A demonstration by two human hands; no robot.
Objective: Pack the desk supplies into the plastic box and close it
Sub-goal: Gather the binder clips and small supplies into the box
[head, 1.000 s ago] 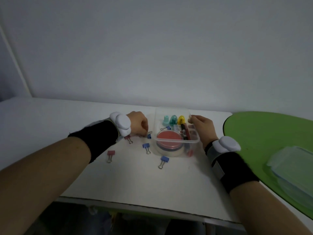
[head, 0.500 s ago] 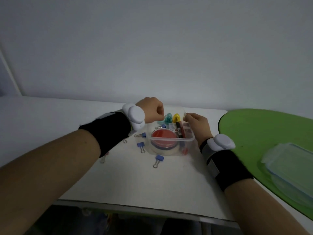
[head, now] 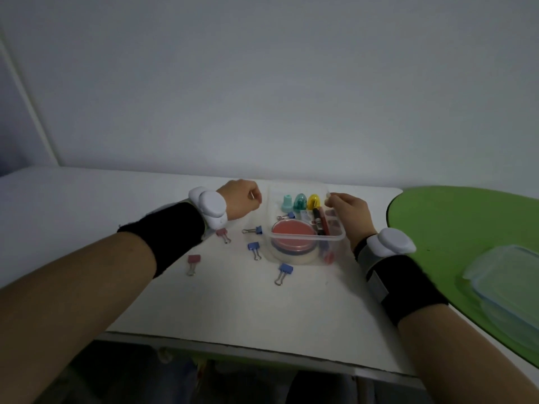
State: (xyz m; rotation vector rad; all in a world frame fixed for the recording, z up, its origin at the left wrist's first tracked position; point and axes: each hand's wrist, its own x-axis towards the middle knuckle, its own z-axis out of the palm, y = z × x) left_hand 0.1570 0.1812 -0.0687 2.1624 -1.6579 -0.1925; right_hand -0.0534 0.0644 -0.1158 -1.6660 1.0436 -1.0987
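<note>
Now left hand [head: 239, 201] fisted beside plastic box [head: 306, 237], right hand [head: 348, 212] fingers pinching its rim.

The clear plastic box [head: 306, 236] stood open on the white table, holding a red round tin [head: 293, 237], pens [head: 319, 221] and three coloured caps [head: 300, 202]. Blue binder clips [head: 254, 248] and pink ones [head: 193, 261] lay scattered left of it. The clear lid [head: 507, 282] lay well apart on the right.

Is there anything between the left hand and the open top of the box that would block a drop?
Nothing visible does. The left hand is closed, raised just left of the box, and the gap between them is clear. The box has no lid on; the lid lies off to the right on the green surface.
</note>
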